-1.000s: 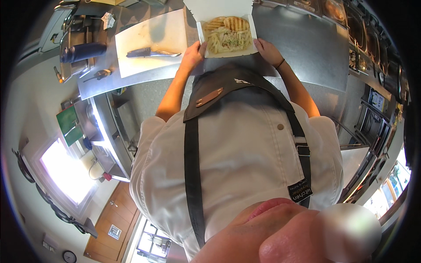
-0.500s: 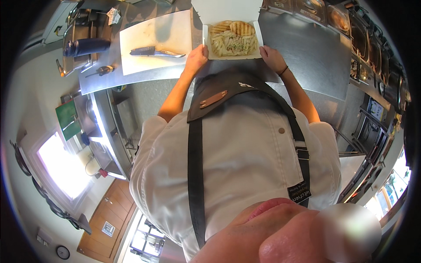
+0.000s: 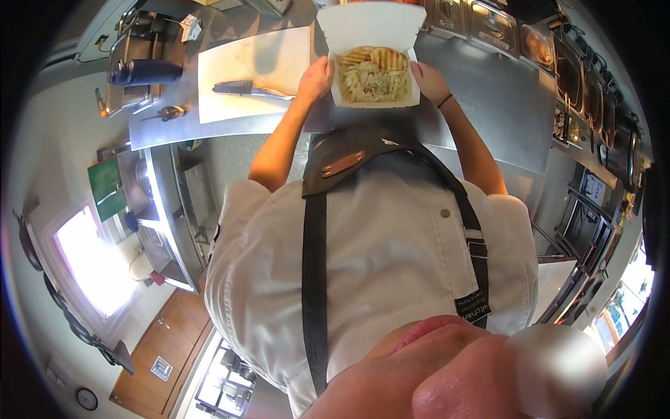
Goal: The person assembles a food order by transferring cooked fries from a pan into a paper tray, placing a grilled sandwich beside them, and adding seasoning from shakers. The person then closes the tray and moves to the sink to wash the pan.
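A white cardboard takeaway box [image 3: 371, 29] stands in front of me at the steel counter, its lid raised at the far side. Inside lies pale, creamy food, perhaps pasta, sprinkled with green herbs [image 3: 373, 82]. Grill-marked flat slices [image 3: 388, 59], like toasted bread, lean along its back. My left hand [image 3: 316, 78] is closed on the box's left side, and my right hand [image 3: 430, 80] on its right side. Some fingertips are hidden behind the walls. Whether the base rests on the counter I cannot tell.
Left of the box, a knife [image 3: 244, 89] lies on a white cutting board [image 3: 262, 56]. A dark blue bottle [image 3: 146, 72] is farther left. Steel food containers [image 3: 493, 22] line the back right. The steel counter [image 3: 481, 91] runs under both hands.
The box has come slightly nearer to me with both hands still on it, and more of its raised lid shows. The whole view has also shifted a little.
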A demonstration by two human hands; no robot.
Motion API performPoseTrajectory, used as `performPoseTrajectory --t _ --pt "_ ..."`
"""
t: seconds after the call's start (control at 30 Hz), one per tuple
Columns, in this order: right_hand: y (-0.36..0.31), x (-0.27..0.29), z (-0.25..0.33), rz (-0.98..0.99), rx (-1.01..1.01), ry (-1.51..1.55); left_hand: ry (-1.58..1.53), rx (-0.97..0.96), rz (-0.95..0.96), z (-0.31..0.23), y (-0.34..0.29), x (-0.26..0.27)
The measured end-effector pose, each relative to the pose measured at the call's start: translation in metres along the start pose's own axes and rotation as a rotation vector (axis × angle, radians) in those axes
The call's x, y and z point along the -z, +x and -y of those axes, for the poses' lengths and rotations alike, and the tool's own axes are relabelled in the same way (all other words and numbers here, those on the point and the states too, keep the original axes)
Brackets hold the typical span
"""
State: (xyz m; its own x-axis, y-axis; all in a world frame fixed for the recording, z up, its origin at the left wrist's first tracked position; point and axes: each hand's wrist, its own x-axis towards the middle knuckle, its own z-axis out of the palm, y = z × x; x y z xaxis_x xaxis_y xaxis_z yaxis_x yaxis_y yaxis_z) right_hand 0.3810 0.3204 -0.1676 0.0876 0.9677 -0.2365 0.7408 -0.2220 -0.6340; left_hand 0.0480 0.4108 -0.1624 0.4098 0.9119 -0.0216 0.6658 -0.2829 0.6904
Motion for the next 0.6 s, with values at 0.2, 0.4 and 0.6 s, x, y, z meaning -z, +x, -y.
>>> performPoseTrajectory --t 0.2,0.4,0.6 --pt "0.003 0.022 0.0 -0.182 0.118 0.107 -0.17 -0.023 -0.13 -0.009 0.01 0.017" --pt "0.037 0.062 0.024 -0.263 0.403 0.561 -0.698 -0.191 -0.079 -0.02 0.047 0.048" --pt "0.011 0.072 0.025 0.0 0.449 0.289 -0.375 -0.355 0.083 -0.019 0.018 0.055"
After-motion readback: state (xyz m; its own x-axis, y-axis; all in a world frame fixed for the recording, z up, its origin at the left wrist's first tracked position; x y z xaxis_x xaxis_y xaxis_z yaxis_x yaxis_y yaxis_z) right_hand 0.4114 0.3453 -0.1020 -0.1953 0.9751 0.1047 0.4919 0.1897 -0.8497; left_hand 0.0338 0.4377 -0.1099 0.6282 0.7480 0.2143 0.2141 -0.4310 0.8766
